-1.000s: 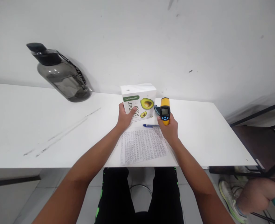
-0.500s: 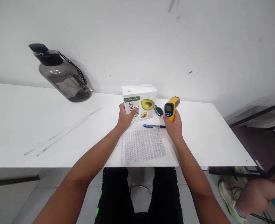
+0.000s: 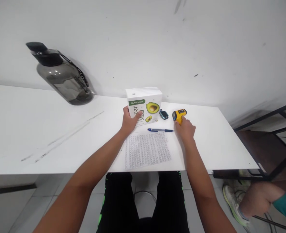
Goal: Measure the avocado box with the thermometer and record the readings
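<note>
The box (image 3: 146,101) is clasped upright in the partly closed left hand (image 3: 130,121); the thermometer (image 3: 181,113), jutting ahead of the curled right hand (image 3: 185,130), is gripped by it, perhaps touching the table (image 3: 213,139); neither is released.

Indoor workspace, white desk (image 3: 217,142), marked wall (image 3: 143,42), tiled floor (image 3: 43,191)

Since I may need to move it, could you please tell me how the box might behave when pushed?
The box would probably feel stiff, as its edges look straight though the left hand grips it. Flat-sided, it should slide or tip rather than roll. Its weight is hard to judge, since its contents are hidden.
</note>
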A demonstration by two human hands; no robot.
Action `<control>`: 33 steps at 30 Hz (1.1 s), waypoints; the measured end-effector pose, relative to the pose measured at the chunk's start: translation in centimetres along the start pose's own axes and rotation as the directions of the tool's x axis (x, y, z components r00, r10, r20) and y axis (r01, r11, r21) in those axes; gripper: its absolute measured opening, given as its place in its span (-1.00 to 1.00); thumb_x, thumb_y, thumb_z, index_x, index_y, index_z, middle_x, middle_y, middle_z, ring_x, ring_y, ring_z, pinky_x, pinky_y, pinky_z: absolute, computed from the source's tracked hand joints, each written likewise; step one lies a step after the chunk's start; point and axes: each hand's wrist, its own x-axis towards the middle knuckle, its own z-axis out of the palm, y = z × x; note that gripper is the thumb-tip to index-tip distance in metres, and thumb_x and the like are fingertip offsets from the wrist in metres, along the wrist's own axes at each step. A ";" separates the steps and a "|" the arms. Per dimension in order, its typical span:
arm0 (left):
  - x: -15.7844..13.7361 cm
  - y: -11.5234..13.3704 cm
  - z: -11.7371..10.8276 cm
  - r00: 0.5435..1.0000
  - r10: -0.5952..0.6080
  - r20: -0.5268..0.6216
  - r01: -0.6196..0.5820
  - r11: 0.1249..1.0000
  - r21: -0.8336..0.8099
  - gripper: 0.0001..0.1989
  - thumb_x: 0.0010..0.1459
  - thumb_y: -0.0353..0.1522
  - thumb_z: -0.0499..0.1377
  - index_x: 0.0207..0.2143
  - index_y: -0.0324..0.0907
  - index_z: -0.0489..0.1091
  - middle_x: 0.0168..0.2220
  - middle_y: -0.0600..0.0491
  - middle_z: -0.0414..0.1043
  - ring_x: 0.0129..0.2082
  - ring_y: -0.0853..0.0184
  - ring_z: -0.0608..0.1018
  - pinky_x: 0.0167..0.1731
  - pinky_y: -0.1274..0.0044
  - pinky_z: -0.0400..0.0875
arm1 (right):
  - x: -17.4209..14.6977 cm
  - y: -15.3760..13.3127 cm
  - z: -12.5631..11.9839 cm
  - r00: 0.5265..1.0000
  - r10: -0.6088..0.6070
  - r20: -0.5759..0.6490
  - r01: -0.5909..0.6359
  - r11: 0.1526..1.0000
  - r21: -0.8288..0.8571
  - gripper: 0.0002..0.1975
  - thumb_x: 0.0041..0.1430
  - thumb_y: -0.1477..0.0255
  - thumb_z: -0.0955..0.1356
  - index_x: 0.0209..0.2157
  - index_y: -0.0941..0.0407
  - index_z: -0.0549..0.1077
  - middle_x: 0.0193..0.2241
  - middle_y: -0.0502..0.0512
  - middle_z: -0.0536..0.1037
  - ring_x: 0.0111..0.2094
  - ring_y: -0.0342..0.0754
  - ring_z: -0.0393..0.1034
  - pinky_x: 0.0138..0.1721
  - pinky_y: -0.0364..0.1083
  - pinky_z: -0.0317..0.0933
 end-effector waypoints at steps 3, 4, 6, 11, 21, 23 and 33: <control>0.0 0.0 -0.1 1.000 -0.004 0.014 0.004 1.000 0.028 -0.37 -0.03 -0.07 0.34 -0.03 -0.12 0.14 -0.05 -0.07 0.43 -0.07 0.18 0.54 -0.12 0.31 0.48 | -0.1 -0.1 0.2 0.998 -0.017 -0.060 0.014 0.999 -0.048 -0.44 0.27 0.22 0.23 0.21 0.22 0.26 0.01 0.39 0.41 0.03 0.25 0.27 -0.06 0.14 0.13; 0.0 0.0 -0.1 1.000 -0.007 0.026 0.006 0.999 0.048 -0.36 -0.03 -0.07 0.34 -0.02 -0.12 0.14 -0.04 -0.07 0.43 -0.07 0.18 0.54 -0.12 0.31 0.47 | -0.2 -0.3 0.2 0.995 -0.015 -0.097 0.009 0.998 -0.062 -0.44 0.25 0.22 0.25 0.19 0.22 0.29 0.04 0.41 0.38 0.04 0.28 0.25 -0.07 0.15 0.13; -0.1 0.1 0.0 0.999 -0.011 0.046 0.006 0.994 0.112 -0.33 -0.03 -0.06 0.33 0.02 -0.12 0.14 -0.03 -0.07 0.43 -0.06 0.17 0.53 -0.12 0.31 0.47 | -0.5 -0.6 -0.2 0.983 -0.043 -0.179 0.029 0.996 -0.080 -0.44 0.22 0.23 0.29 0.17 0.25 0.30 0.06 0.45 0.35 0.04 0.30 0.23 -0.07 0.15 0.13; 0.2 0.9 0.3 0.995 0.047 0.083 -0.073 0.937 0.343 -0.32 -0.03 -0.04 0.30 0.05 -0.15 0.19 -0.02 -0.12 0.43 -0.05 0.11 0.52 -0.10 0.28 0.44 | -2.2 -0.8 -1.0 0.899 -0.428 0.089 0.430 0.903 -0.002 -0.55 0.31 0.25 0.21 0.16 0.10 0.33 -0.06 0.25 0.51 -0.04 0.11 0.37 -0.11 -0.02 0.17; -8.9 4.7 0.4 0.908 0.373 -0.192 -0.179 0.757 0.628 -0.17 0.13 -0.06 0.18 0.29 -0.27 -0.06 0.27 -0.32 0.04 0.30 -0.03 0.13 0.23 0.13 0.07 | -5.6 1.5 1.8 0.868 -0.482 0.121 0.475 0.876 0.087 -0.68 0.37 0.39 0.15 0.09 0.14 0.30 -0.22 0.23 0.58 -0.20 0.05 0.48 -0.25 -0.09 0.15; -14.4 3.6 1.7 0.919 0.381 0.101 -0.339 0.634 0.695 -0.34 0.18 -0.09 0.13 0.24 -0.20 0.11 0.19 -0.24 0.22 0.22 0.01 0.27 0.18 0.17 0.18 | -4.9 1.3 1.8 0.860 -0.500 0.102 0.485 0.863 0.138 -0.68 0.35 0.41 0.18 0.08 0.14 0.31 -0.21 0.27 0.58 -0.17 0.09 0.47 -0.20 -0.07 0.16; -23.2 1.6 0.5 0.835 0.323 0.445 -0.532 0.267 0.804 -0.52 0.26 -0.05 0.01 0.08 -0.11 0.40 0.19 -0.15 0.33 0.22 0.01 0.33 0.21 0.05 0.06 | -6.3 1.1 2.8 0.874 -0.481 -0.072 0.412 0.652 0.637 -0.49 0.35 0.12 0.05 -0.07 0.20 0.37 -0.37 0.18 0.58 -0.39 -0.06 0.46 -0.36 -0.12 0.25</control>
